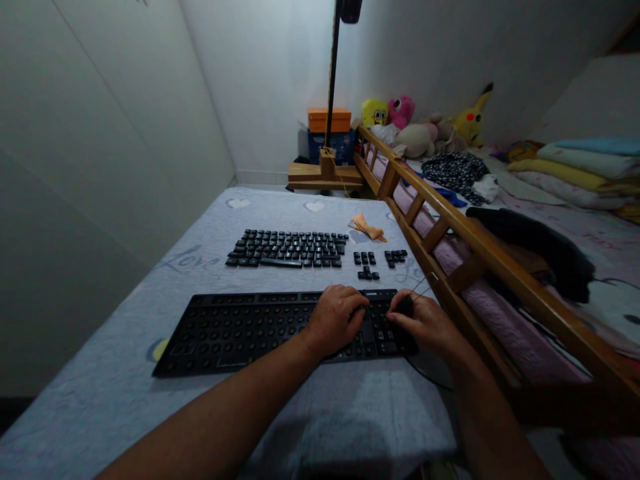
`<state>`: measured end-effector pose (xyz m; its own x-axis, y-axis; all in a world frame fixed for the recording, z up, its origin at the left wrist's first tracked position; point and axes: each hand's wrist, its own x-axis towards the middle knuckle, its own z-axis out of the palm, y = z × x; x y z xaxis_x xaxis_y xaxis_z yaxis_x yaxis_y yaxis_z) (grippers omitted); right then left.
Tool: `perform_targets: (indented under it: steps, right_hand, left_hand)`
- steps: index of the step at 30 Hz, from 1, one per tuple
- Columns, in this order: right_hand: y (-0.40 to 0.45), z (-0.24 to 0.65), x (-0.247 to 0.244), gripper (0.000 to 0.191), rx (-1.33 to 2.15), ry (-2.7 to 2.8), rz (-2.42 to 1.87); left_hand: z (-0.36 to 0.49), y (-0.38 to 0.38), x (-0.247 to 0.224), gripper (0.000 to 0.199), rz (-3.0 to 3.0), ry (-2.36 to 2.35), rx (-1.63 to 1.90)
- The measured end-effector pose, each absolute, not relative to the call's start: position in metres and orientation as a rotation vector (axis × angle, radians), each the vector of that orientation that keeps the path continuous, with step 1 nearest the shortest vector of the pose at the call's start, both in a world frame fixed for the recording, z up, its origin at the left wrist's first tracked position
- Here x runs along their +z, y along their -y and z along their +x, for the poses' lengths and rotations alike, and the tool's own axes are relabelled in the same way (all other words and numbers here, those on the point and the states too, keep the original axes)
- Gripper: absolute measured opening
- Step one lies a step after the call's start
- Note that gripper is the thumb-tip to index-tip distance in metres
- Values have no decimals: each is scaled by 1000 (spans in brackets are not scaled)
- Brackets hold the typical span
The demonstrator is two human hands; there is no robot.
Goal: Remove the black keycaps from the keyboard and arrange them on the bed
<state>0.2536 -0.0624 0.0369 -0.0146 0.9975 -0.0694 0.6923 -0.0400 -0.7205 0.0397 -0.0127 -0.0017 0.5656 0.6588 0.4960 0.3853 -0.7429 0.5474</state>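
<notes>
A black keyboard lies on the cloth-covered table, most of its keycaps off and its round key stems bare. Some keycaps still sit at its right end, on the number pad. My left hand rests on the keyboard left of the number pad, thumb and index finger apart, with nothing seen in it. Over the number pad, my right hand is closed around a keycap puller with a dark handle; its thin wire end points up and away. The right thumb and fingertip are down at the number-pad keys.
Loose black keycaps lie in rows behind the keyboard, with smaller groups to their right. An orange cloth bow lies farther back. A wooden bed rail runs along the table's right side. A wooden stand with a pole is behind.
</notes>
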Motion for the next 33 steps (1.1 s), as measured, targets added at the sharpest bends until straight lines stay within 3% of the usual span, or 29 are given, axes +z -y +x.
perform_targets:
  steps: [16, 28, 33]
  right_hand:
    - [50, 262, 31, 18, 1051, 1603, -1719]
    - [82, 245, 38, 13, 661, 1663, -1787]
    - [85, 242, 42, 13, 654, 1633, -1763]
  left_hand:
    - [40, 13, -1, 16, 2419, -849, 971]
    - [40, 12, -3, 15, 2441, -858, 919]
    - [40, 12, -2, 14, 2424, -842, 939]
